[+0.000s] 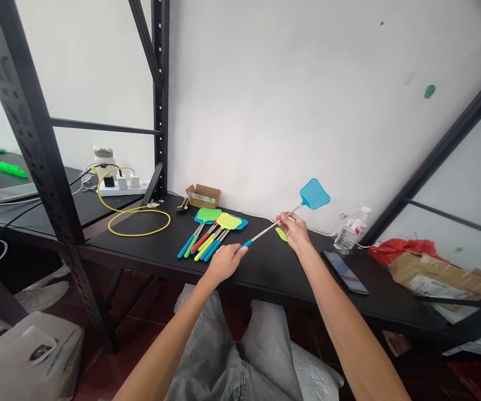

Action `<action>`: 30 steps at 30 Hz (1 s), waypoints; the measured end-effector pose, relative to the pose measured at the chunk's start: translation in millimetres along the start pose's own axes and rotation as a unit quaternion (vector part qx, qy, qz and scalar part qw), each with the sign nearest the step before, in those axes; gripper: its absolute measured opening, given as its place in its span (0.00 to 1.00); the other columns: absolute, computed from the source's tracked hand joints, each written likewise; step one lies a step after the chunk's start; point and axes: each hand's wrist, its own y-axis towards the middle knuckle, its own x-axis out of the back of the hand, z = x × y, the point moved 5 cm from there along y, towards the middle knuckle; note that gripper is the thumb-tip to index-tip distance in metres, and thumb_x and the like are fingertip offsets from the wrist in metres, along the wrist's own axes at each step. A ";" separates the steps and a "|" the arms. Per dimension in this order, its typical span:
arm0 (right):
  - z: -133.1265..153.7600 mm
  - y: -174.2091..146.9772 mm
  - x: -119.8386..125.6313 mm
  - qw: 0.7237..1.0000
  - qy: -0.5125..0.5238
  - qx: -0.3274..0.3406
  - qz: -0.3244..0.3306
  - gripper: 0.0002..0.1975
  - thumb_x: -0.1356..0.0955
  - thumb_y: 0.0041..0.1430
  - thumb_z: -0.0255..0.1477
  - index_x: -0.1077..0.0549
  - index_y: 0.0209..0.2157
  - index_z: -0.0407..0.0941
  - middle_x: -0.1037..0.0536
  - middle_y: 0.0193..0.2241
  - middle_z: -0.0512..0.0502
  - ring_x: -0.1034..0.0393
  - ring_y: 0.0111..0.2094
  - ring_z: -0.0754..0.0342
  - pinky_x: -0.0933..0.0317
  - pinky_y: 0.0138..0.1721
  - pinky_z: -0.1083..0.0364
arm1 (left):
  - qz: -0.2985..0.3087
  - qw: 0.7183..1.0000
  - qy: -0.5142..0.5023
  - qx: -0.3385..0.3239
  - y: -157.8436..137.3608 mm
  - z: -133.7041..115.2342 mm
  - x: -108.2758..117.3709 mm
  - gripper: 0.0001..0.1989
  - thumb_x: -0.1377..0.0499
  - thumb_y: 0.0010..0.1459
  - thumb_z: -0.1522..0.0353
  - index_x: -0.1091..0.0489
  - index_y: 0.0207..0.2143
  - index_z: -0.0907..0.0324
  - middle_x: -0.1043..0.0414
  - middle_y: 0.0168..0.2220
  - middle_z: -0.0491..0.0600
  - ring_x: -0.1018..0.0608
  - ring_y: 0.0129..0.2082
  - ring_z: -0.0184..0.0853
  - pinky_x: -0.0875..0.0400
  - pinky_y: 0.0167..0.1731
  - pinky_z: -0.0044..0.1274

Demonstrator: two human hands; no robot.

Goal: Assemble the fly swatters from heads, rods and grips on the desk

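A fly swatter with a blue head (315, 194) and a thin metal rod slants up to the right above the black table. My left hand (226, 262) is wrapped round its blue handle. The fingers of my right hand (294, 229) pinch the rod farther up, below the head. Behind my right hand a yellow-green swatter head (281, 234) shows in part on the table; the rest of it is hidden. To the left lie several more swatters in a fanned pile, among them a green head (209, 215) and a yellow head (229, 221) on top of blue ones.
An open cardboard box (204, 196) stands by the wall. A yellow cable (140, 234) loops at left near a power strip (125, 187). On the right are a water bottle (352, 229), a phone (344, 272) and a brown package (443, 277). Black shelf posts (35, 122) frame the table.
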 end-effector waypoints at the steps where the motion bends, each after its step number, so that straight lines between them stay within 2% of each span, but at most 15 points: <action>1: -6.5 -4.6 -5.9 1.000 -0.001 -0.006 0.006 0.14 0.22 0.44 0.30 0.29 0.29 0.44 0.21 0.25 0.48 0.24 0.28 0.56 0.28 0.26 0.63 | -0.001 1.000 -0.002 0.001 0.1 0.1 0.0 0.23 0.56 0.66 0.55 0.42 0.22 0.57 0.42 0.20 0.44 0.37 0.22 0.32 0.54 0.25 0.24; 4: -26.0 -19.1 -21.9 1.000 -0.007 -0.017 0.023 0.15 0.22 0.44 0.32 0.28 0.30 0.44 0.20 0.26 0.47 0.23 0.28 0.56 0.29 0.26 0.62 | -0.008 1.000 -0.008 0.002 0.5 0.9 0.2 0.23 0.56 0.66 0.55 0.41 0.22 0.57 0.41 0.20 0.44 0.36 0.21 0.31 0.53 0.25 0.24; 7: -35.6 -29.5 -28.5 1.000 -0.011 -0.010 0.026 0.16 0.22 0.45 0.35 0.28 0.32 0.44 0.20 0.27 0.47 0.23 0.31 0.55 0.28 0.31 0.60 | -0.012 1.000 -0.012 -0.003 0.6 1.3 0.4 0.23 0.56 0.66 0.55 0.41 0.22 0.57 0.41 0.20 0.44 0.37 0.21 0.31 0.53 0.25 0.24; 14: -30.1 -35.9 -23.4 0.998 -0.033 -0.027 0.039 0.17 0.22 0.44 0.36 0.27 0.33 0.44 0.19 0.31 0.46 0.23 0.35 0.54 0.29 0.35 0.59 | -0.009 1.000 -0.011 -0.009 0.1 0.0 -0.4 0.23 0.57 0.66 0.54 0.43 0.22 0.57 0.41 0.20 0.44 0.36 0.22 0.31 0.53 0.25 0.23; 18: -24.7 -30.7 -16.3 0.997 -0.015 -0.053 0.057 0.17 0.24 0.47 0.38 0.26 0.37 0.47 0.19 0.39 0.45 0.23 0.40 0.53 0.30 0.37 0.58 | -0.015 1.000 -0.019 -0.010 -0.6 -0.5 0.3 0.23 0.57 0.66 0.54 0.44 0.22 0.57 0.42 0.20 0.43 0.37 0.21 0.30 0.52 0.25 0.23; 21: -10.7 -14.6 0.6 0.997 0.042 -0.061 0.029 0.16 0.27 0.51 0.43 0.27 0.38 0.50 0.21 0.44 0.47 0.24 0.42 0.52 0.29 0.37 0.55 | -0.022 0.999 -0.028 -0.010 -1.4 -1.0 2.0 0.23 0.58 0.66 0.54 0.45 0.22 0.57 0.44 0.19 0.43 0.38 0.21 0.30 0.53 0.25 0.24; 25: 23.2 14.8 29.4 0.993 0.100 -0.051 -0.043 0.15 0.31 0.56 0.47 0.28 0.35 0.51 0.22 0.42 0.47 0.25 0.42 0.52 0.28 0.38 0.54 | -0.011 0.999 -0.035 -0.010 -2.1 -2.3 2.6 0.23 0.57 0.66 0.54 0.44 0.22 0.58 0.44 0.19 0.43 0.38 0.21 0.30 0.53 0.25 0.24; 30: 57.8 33.9 44.6 0.985 0.150 -0.019 -0.089 0.09 0.29 0.56 0.38 0.27 0.36 0.50 0.21 0.38 0.50 0.26 0.37 0.56 0.28 0.34 0.57 | -0.006 0.999 -0.042 -0.018 -2.7 -3.6 2.5 0.24 0.57 0.66 0.53 0.43 0.22 0.58 0.43 0.20 0.43 0.38 0.22 0.30 0.52 0.25 0.24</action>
